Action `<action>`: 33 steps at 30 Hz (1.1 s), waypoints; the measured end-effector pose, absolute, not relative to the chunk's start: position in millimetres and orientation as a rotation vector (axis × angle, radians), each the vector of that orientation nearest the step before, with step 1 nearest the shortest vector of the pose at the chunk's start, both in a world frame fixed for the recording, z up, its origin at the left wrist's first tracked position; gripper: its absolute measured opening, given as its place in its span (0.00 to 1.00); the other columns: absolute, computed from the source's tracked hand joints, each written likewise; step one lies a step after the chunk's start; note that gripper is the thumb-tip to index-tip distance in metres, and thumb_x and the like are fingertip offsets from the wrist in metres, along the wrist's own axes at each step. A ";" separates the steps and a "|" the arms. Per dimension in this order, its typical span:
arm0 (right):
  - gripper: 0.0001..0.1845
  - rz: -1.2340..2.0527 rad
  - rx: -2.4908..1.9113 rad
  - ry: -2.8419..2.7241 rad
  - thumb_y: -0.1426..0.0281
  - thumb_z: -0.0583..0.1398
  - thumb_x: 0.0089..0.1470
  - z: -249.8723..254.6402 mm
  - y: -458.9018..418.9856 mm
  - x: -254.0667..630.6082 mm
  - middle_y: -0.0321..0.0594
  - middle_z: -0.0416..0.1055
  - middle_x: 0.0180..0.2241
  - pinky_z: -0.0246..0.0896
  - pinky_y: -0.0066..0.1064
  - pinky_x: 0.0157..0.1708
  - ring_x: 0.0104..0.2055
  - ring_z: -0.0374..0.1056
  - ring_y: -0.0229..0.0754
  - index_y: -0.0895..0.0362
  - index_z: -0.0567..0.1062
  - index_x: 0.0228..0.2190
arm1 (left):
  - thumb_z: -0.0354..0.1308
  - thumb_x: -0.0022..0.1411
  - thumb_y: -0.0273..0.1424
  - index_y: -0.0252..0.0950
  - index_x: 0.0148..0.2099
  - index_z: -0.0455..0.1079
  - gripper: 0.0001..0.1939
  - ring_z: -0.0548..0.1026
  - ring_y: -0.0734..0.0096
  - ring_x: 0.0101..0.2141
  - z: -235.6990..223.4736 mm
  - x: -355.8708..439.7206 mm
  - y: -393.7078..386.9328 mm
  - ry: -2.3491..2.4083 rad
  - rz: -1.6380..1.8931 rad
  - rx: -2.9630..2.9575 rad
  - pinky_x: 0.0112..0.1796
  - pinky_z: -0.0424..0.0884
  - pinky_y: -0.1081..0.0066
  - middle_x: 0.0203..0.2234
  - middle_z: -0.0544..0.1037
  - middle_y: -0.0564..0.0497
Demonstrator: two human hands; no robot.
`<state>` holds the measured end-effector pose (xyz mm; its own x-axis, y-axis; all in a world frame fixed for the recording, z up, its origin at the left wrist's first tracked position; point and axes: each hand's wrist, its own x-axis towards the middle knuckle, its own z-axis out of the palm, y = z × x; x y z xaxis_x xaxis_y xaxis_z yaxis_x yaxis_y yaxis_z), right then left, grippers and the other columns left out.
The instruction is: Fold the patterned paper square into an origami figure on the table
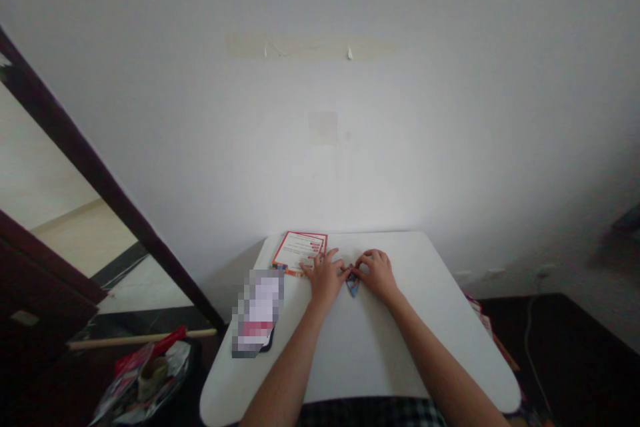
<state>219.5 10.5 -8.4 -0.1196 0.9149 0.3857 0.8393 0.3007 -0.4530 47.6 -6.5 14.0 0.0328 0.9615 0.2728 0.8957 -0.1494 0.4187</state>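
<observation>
A small bluish, patterned piece of folded paper lies at the middle of the white table, its pointed end toward me. My left hand pinches its upper left part between thumb and finger, the other fingers spread. At its upper right side, my right hand is closed, fingertips pressed on the paper. The fingers of both hands hide its top. Just beyond and left of my left hand lie a few red-bordered printed sheets, stacked unevenly.
On the left of the white table lies a phone, its screen blurred out. The table's far edge meets a white wall. A bin with a lining bag stands on the floor at left, near a wooden stick.
</observation>
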 end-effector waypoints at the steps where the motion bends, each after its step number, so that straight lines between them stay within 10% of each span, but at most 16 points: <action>1: 0.10 0.168 -1.572 -1.975 0.56 0.62 0.55 -7.4 10.5 219.0 0.40 0.69 0.46 0.49 0.45 0.57 0.54 0.59 0.50 0.47 0.80 0.34 | 0.63 0.59 0.43 0.50 0.35 0.78 0.06 0.57 0.48 0.62 14.7 48.2 -6.2 1.962 0.749 2.154 0.56 0.36 0.23 0.62 0.67 0.60; 22: 0.07 0.181 -1.553 -2.021 0.62 0.62 0.56 -3.6 4.3 222.0 0.38 0.70 0.48 0.48 0.43 0.60 0.58 0.56 0.49 0.46 0.81 0.35 | 0.60 0.61 0.42 0.64 0.47 0.76 0.12 0.54 0.45 0.64 13.3 35.1 -6.7 1.942 0.598 2.222 0.57 0.39 0.24 0.65 0.62 0.62; 33: 0.09 0.110 -1.632 -2.133 0.63 0.59 0.59 8.7 -3.7 225.8 0.31 0.72 0.50 0.38 0.59 0.63 0.64 0.51 0.54 0.39 0.79 0.39 | 0.61 0.59 0.46 0.59 0.42 0.78 0.09 0.52 0.43 0.65 13.7 29.5 -6.5 1.876 0.589 2.269 0.57 0.35 0.23 0.65 0.61 0.63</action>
<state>225.8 -3.7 8.7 -0.1989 0.9327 0.3009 0.8969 0.2970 -0.3277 29.5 -6.5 13.7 0.1463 0.9671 0.2083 0.9126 -0.2132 0.3488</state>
